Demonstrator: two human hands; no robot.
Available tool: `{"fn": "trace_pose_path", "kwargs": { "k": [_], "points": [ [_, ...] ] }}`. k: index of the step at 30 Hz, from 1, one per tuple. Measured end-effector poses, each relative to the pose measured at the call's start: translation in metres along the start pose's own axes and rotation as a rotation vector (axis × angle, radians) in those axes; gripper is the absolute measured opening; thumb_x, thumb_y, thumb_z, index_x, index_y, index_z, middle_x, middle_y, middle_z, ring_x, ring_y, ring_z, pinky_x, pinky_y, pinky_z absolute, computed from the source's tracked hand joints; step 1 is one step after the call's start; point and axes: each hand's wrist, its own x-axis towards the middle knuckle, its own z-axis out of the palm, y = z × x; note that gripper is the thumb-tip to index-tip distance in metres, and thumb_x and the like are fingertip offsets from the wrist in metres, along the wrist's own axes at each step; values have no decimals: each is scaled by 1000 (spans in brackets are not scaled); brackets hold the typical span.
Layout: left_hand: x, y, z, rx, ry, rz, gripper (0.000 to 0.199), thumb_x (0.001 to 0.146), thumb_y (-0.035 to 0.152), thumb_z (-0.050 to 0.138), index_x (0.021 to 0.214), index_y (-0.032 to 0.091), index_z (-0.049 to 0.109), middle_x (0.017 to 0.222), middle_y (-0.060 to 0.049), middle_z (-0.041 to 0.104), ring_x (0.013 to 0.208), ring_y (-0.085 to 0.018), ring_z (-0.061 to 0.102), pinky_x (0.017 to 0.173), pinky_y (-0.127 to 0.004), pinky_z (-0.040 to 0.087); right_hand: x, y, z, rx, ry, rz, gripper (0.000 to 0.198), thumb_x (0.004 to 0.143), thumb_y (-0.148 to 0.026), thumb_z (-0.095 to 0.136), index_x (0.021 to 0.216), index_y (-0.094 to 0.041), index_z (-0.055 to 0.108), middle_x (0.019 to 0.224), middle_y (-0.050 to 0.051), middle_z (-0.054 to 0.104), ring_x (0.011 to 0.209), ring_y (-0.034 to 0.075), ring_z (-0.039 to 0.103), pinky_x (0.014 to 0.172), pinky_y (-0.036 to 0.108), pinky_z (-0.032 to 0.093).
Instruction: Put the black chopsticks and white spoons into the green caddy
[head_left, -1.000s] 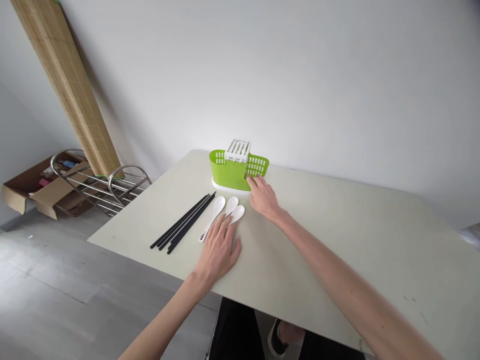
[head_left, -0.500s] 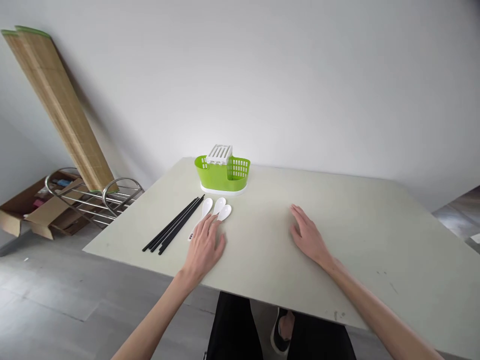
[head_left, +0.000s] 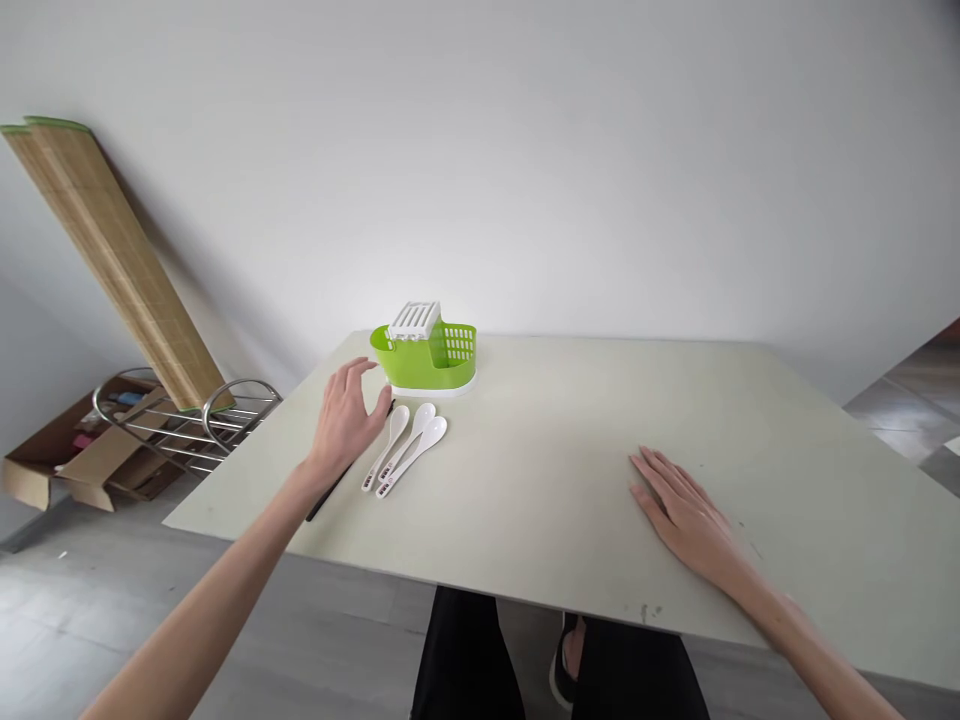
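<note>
My left hand (head_left: 349, 415) is open, thumb apart from the fingers, beside the left end of a green plastic utensil basket (head_left: 424, 370). The basket has a white slotted top piece (head_left: 415, 320) and a white base. Beneath my left hand and forearm lie black chopsticks (head_left: 324, 503), mostly hidden by them. To the right of that hand, several white spoons (head_left: 412, 455) lie on the table with their bowls toward the basket. My right hand (head_left: 686, 520) rests open and flat on the right side of the table, holding nothing.
The pale table (head_left: 540, 480) stands against a white wall. On the floor at the left are a metal rack (head_left: 187, 430) and an open cardboard box (head_left: 112, 460). A rolled bamboo mat (head_left: 127, 270) leans on the wall above the rack.
My left hand has moved from over the spoon handles, leftward and forward, to above the chopsticks near the basket. My right hand has shifted right and nearer to me. The view has tilted slightly.
</note>
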Motion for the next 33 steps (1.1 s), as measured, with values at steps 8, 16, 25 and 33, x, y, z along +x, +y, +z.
{"fn": "trace_pose_path", "kwargs": {
  "k": [8, 16, 25, 33],
  "points": [
    [-8, -43, -9, 89, -184, -133, 46, 100, 51, 44, 129, 19, 59, 134, -17, 66, 134, -36, 55, 117, -54, 39, -2, -6, -2, -3, 17, 12, 66, 109, -61, 29, 165, -29, 41, 173, -2, 33, 161, 27, 30, 131, 55, 32],
    [-55, -82, -16, 262, -566, -287, 81, 92, 69, 41, 144, 9, 55, 144, -24, 61, 136, -40, 57, 115, -53, 43, -4, -8, -8, -22, -34, 24, 68, 109, -63, 26, 166, -29, 39, 175, -2, 30, 162, 28, 28, 132, 53, 31],
    [-72, -86, -26, 335, -675, -324, 79, 85, 68, 47, 139, 12, 60, 145, -21, 63, 130, -40, 63, 101, -50, 53, -5, -8, -10, -23, -22, 23, 66, 109, -62, 26, 165, -31, 40, 174, -3, 32, 161, 29, 30, 131, 54, 33],
    [-63, -80, -22, 362, -710, -329, 67, 83, 59, 51, 132, 15, 66, 130, -17, 72, 115, -36, 70, 86, -43, 55, -5, -11, -11, -18, -25, 37, 66, 109, -62, 26, 165, -30, 41, 174, -2, 33, 161, 29, 30, 131, 54, 32]
  ]
}}
